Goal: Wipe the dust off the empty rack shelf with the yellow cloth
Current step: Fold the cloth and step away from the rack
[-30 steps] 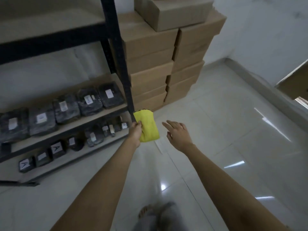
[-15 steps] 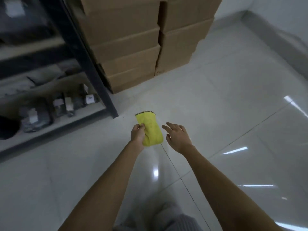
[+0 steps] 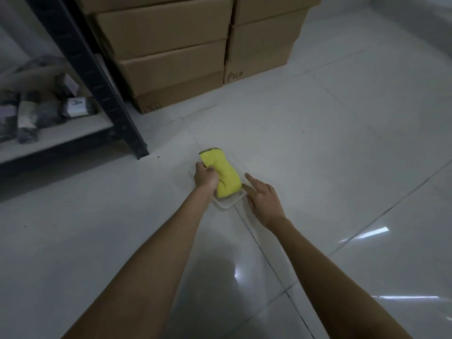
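My left hand grips the folded yellow cloth by its left side, low over the floor. The cloth lies in or just above a shallow clear tray that sits on the white tiles. My right hand hovers beside the tray's right edge with fingers spread and the index finger stretched out, holding nothing. The black metal rack stands at the upper left; only its bottom shelf shows, and that carries dark wrapped packages. The empty shelf is out of view.
Stacked cardboard boxes stand against the wall just right of the rack's upright. Several dark labelled packages lie on the bottom shelf. Glossy white floor tiles stretch to the right and toward me.
My view has tilted down toward the floor. Both hands dropped lower, bringing the cloth down from the air onto the clear tray. The upper shelves have left the view.
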